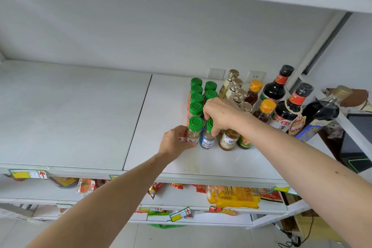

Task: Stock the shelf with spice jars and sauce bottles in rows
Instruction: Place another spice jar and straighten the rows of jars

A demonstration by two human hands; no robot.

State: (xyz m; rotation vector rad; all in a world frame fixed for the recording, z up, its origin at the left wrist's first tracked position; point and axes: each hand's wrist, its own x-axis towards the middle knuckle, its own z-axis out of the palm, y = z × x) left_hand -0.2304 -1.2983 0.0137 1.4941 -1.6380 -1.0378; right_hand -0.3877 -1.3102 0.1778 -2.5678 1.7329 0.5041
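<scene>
Shop: shelf price tags (28, 174), snacks (234, 197)

Both arms outstretched, hands — left (177, 141), right (221, 113) — curled, gripping.

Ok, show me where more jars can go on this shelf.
Bare room: the whole left shelf panel, and the strip between the panel seam and the green-capped jars. The front edge below the front jar row is also bare. Crowded: right side, where green-capped jars, gold-capped bottles and dark sauce bottles stand packed, with the left hand and right hand on the front jars.
</scene>
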